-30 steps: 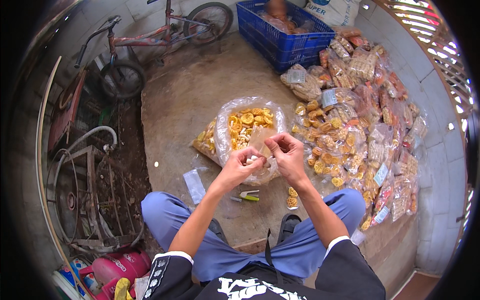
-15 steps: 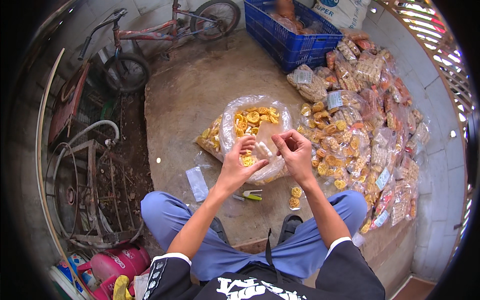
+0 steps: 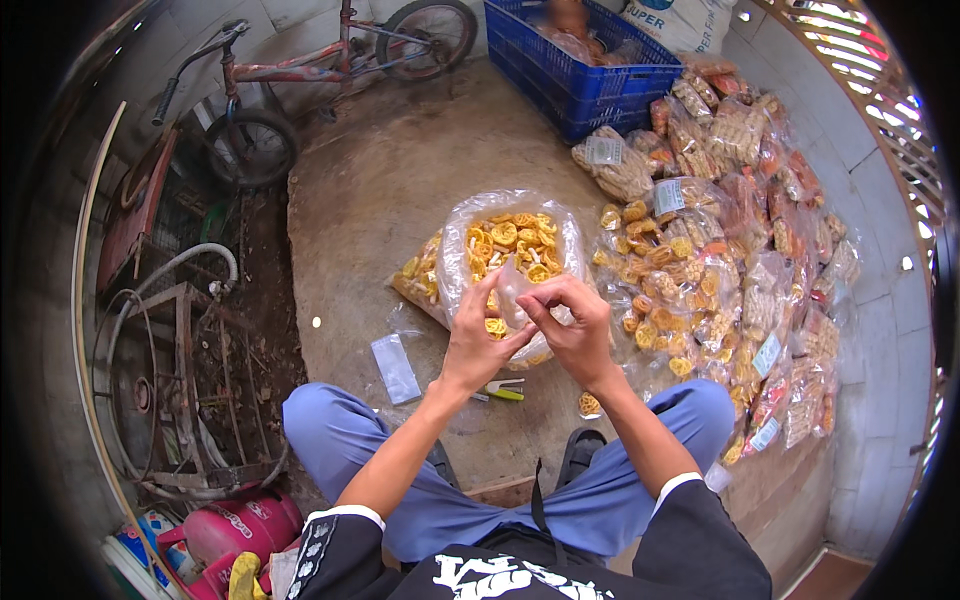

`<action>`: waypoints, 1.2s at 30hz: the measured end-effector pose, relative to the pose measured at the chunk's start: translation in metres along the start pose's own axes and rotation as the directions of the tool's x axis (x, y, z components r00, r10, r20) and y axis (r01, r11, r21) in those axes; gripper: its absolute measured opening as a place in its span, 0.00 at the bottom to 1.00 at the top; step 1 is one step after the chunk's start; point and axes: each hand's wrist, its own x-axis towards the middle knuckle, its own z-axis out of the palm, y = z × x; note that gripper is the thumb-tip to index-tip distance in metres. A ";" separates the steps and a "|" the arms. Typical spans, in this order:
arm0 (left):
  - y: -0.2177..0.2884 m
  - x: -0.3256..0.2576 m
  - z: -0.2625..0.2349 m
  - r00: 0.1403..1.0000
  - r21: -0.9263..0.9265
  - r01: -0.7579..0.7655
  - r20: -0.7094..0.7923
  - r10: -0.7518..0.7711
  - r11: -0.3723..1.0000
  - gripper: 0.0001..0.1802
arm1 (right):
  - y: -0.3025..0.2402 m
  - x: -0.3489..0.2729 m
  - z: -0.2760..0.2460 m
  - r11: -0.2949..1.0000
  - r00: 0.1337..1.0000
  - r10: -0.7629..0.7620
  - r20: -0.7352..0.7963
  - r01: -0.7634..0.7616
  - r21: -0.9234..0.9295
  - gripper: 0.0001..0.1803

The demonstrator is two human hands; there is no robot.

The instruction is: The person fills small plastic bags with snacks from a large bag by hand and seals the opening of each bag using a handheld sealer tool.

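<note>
A small clear plastic bag is stretched between my two hands, above a large open plastic sack of yellow wheel-shaped crackers. My left hand curves round the bag's left side, fingers upright and thumb pointing across beneath it. With thumb and forefinger, my right hand pinches the bag's right edge. Below my left hand lie a stapler with green and white parts and a flat stack of clear bags. Near my right knee is a small packet of crackers.
Filled snack packets are heaped along the right wall. A blue plastic crate stands behind them, beside a white sack. On the left are a bicycle, a rusty metal frame and a pink gas cylinder.
My hands have come closer together, and the right one has moved slightly left and down. The small bag now looks narrower and more crumpled between them.
</note>
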 end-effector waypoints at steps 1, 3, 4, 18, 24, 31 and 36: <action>0.002 0.000 0.000 0.999 -0.059 0.038 0.012 -0.038 0.998 0.38 | -0.001 0.000 0.000 1.000 1.000 -0.005 0.004 0.005 0.005 0.04; -0.001 0.000 -0.002 1.000 -0.090 0.027 0.014 -0.026 0.996 0.35 | -0.001 0.000 0.000 1.000 0.999 -0.029 0.020 0.029 0.010 0.05; -0.002 -0.001 -0.003 1.000 -0.105 0.022 0.015 -0.021 0.994 0.34 | 0.000 0.000 0.000 0.999 0.998 -0.047 0.030 0.046 0.009 0.05; -0.009 0.002 -0.009 0.994 0.038 -0.035 -0.104 0.039 0.999 0.26 | -0.008 0.004 -0.008 0.883 0.958 -0.275 0.081 0.285 -0.373 0.18; -0.014 0.004 -0.015 0.989 0.218 -0.074 -0.106 0.099 0.973 0.24 | -0.009 0.005 -0.012 0.804 0.929 -0.334 0.163 0.370 -0.465 0.11; -0.011 0.010 -0.027 0.979 0.419 -0.145 -0.070 0.191 0.896 0.23 | -0.009 0.007 -0.018 0.741 0.890 -0.329 0.315 0.450 -0.498 0.11; -0.008 0.012 -0.030 0.959 0.508 -0.221 -0.040 0.279 0.833 0.23 | -0.012 0.009 -0.016 0.850 0.911 -0.196 0.362 0.342 -0.402 0.14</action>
